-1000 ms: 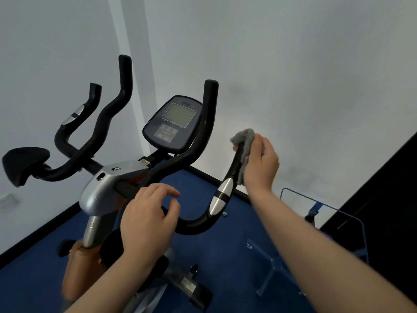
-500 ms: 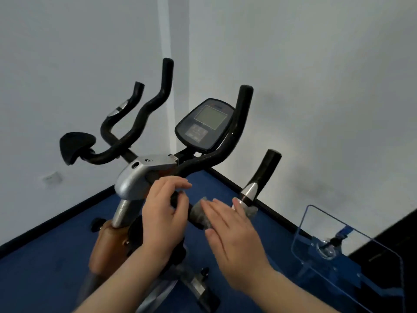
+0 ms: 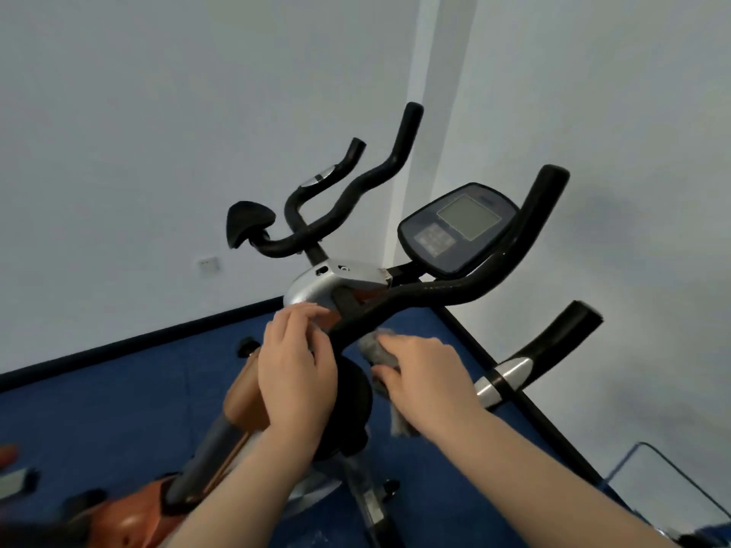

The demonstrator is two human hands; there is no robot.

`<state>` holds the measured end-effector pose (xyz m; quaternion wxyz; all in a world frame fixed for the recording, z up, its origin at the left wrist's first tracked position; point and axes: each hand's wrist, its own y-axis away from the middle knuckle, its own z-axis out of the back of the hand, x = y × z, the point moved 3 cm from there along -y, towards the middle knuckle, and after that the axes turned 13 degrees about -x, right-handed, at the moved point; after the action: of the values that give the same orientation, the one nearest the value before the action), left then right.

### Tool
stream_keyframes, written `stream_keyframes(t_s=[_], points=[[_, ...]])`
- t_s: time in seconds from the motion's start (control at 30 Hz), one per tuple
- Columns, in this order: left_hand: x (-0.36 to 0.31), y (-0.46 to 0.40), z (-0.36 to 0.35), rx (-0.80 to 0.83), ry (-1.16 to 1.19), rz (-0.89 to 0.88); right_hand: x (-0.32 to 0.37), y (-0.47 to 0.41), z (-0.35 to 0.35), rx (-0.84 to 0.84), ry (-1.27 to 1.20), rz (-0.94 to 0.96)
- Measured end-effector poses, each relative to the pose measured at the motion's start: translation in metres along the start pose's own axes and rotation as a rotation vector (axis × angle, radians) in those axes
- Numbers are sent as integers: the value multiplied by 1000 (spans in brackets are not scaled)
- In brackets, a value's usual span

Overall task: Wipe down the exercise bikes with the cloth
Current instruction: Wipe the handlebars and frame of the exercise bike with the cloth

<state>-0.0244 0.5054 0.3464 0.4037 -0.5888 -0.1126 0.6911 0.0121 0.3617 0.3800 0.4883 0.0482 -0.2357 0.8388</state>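
An exercise bike with black handlebars (image 3: 455, 290), a silver stem cover (image 3: 316, 286) and a dark console (image 3: 459, 227) fills the middle. My right hand (image 3: 431, 373) presses a grey cloth (image 3: 375, 348) against the lower right handlebar tube, close to the stem. A tail of the cloth hangs below that hand. My left hand (image 3: 296, 365) rests on the handlebar just below the silver cover, fingers curled over the tube. The right inner grip with its silver sensor band (image 3: 502, 375) sticks out to the right of my hands.
White walls meet in a corner behind the bike. Blue floor (image 3: 118, 409) with a black skirting runs below. The orange and grey frame (image 3: 237, 397) drops to the lower left. A clear plastic panel (image 3: 664, 488) stands at the lower right. A wall socket (image 3: 209, 264) is on the left.
My right hand has slid the cloth from the upright right grip down the tube to near the stem. The view has shifted left, so the bike sits further right. My left hand stayed put.
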Motion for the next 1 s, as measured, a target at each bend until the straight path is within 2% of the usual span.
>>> stream_keyframes(t_s=[0.13, 0.27, 0.4, 0.53, 0.63, 0.67, 0.73, 0.87, 1.0], points=[[3, -1, -2, 24, -63, 67, -6, 8, 4, -10, -57, 82], [4, 0, -3, 48, -80, 83, 10, -9, -6, -80, 11, 105], [7, 0, -3, 91, -22, 92, -7, -1, 4, -108, -135, 2], [15, 1, 1, 208, 84, 161, -18, 3, 13, 12, -146, -14], [24, 4, 3, 254, 157, 225, -26, -15, 22, 62, -467, -54], [26, 4, 3, 257, 189, 264, -24, -22, 24, 15, -546, -27], [29, 5, 3, 236, 236, 320, -12, -35, 18, -57, -531, 102], [31, 6, 5, 204, 263, 320, 20, -49, -18, 23, -246, 454], [33, 7, 3, 249, 292, 375, 17, -67, -9, 114, -55, 694]])
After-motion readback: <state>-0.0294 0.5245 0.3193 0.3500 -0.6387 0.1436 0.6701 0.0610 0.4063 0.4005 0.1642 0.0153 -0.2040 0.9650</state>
